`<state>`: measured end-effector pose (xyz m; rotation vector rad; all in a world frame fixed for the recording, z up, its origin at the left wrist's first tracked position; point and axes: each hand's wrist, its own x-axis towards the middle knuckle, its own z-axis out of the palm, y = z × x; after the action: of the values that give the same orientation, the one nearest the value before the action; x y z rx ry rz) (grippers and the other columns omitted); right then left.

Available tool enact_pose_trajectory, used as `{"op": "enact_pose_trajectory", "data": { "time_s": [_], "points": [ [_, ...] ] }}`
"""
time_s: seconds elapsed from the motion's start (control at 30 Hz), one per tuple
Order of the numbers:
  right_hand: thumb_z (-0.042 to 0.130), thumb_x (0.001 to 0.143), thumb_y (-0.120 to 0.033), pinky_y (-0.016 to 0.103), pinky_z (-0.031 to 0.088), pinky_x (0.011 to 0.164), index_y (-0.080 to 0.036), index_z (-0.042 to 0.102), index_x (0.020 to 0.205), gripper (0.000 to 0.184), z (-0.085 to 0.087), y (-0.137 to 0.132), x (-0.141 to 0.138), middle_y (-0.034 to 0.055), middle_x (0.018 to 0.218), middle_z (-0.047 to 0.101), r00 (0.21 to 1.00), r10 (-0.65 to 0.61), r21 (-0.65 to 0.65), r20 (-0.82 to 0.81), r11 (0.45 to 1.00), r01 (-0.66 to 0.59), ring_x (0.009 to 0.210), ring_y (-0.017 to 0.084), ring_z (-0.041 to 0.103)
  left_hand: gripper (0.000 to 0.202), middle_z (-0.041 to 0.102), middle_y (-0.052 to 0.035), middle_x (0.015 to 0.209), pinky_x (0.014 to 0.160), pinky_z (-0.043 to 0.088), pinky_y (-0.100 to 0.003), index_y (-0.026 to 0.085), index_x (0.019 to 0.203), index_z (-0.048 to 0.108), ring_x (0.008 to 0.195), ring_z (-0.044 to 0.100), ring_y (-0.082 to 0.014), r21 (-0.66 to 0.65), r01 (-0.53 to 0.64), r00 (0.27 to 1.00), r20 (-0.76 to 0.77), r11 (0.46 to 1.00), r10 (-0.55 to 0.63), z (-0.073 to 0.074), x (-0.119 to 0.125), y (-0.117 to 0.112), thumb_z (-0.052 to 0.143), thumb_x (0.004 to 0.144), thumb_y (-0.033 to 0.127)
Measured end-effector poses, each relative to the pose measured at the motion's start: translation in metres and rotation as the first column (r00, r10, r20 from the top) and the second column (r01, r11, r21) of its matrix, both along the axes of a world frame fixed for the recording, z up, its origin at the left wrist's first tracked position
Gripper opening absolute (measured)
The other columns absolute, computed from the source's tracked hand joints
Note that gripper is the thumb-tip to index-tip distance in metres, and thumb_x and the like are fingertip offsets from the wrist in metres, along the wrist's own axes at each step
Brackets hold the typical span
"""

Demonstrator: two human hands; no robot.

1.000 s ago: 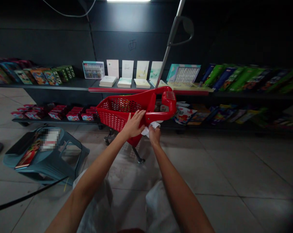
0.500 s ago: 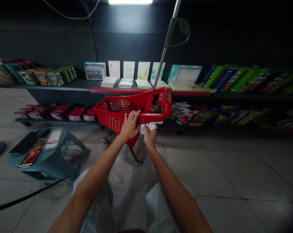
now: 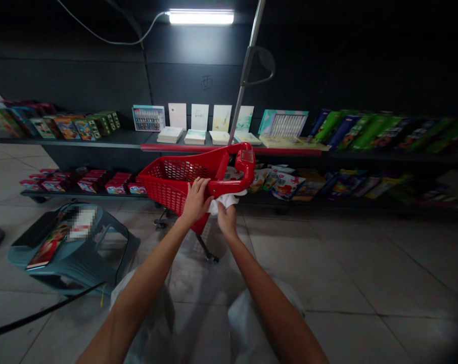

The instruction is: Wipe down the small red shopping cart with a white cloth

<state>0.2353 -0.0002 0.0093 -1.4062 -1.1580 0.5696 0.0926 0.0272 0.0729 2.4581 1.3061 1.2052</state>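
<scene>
A small red shopping cart (image 3: 164, 186) with perforated basket sides stands in front of me, its red handle (image 3: 232, 187) turned to the right. My left hand (image 3: 196, 201) is closed over the basket's upper edge beside the handle, fingers on top. Just right of it, my right hand (image 3: 226, 218) grips a white cloth (image 3: 216, 205) against the underside of the handle. Part of the cloth is hidden by the fingers and the handle. A grey metal pole (image 3: 247, 63) with a bracket rises from behind the handle.
Behind the cart, a dark shelf (image 3: 126, 138) carries books (image 3: 199, 117), small boxes and green and blue packs (image 3: 350, 126). Bagged snacks (image 3: 285, 184) and red boxes (image 3: 90, 182) fill the lower shelf. At left stands a grey-blue stool (image 3: 111, 242) with a phone (image 3: 47, 253) and a cable.
My view has tilted up a little, so more of the lamp shows. The cart and pole sit slightly further left, and both hands have moved with them, the cloth still in my right hand.
</scene>
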Motion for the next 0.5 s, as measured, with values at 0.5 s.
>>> {"op": "enact_pose_trajectory", "data": {
  "time_s": [0.5],
  "points": [
    [0.056, 0.091, -0.023, 0.03, 0.055, 0.09, -0.015, 0.07, 0.117, 0.031, -0.043, 0.002, -0.02, 0.0142, 0.11, 0.078, 0.983, 0.139, -0.351, 0.122, 0.932, -0.088, 0.108, 0.025, 0.073, 0.076, 0.041, -0.0146, 0.161, 0.129, 0.01, -0.07, 0.023, 0.156, 0.037, 0.16, 0.022, -0.0356, -0.016, 0.047, 0.997, 0.065, 0.999, -0.046, -0.003, -0.004, -0.001, 0.062, 0.085, 0.025]
  ]
}}
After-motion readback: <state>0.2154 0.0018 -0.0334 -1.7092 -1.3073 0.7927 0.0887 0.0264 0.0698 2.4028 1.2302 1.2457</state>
